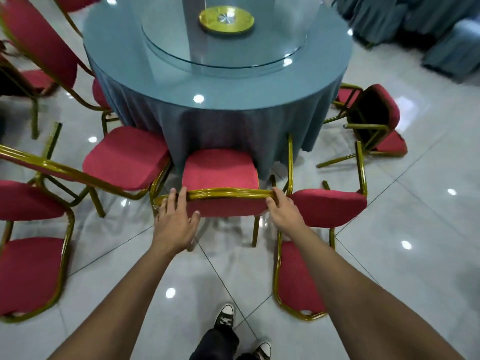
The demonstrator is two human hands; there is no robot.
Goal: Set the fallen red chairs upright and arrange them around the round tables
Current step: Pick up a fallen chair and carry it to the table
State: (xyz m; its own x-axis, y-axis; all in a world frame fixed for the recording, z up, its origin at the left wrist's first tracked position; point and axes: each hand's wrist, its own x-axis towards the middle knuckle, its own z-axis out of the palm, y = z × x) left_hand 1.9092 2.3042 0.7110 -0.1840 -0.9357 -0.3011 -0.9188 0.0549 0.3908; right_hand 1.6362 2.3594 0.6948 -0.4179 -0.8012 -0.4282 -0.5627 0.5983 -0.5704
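Your left hand [176, 219] and right hand [281, 210] grip the upright red chair's backrest [228, 201], its seat [219, 168] touching the round table's blue cloth [220, 126].

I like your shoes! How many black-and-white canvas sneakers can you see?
2. One black-and-white canvas sneaker stands on the shiny tiled floor at bottom middle. The other sneaker is lower right of it, partly cut off by the picture's edge.
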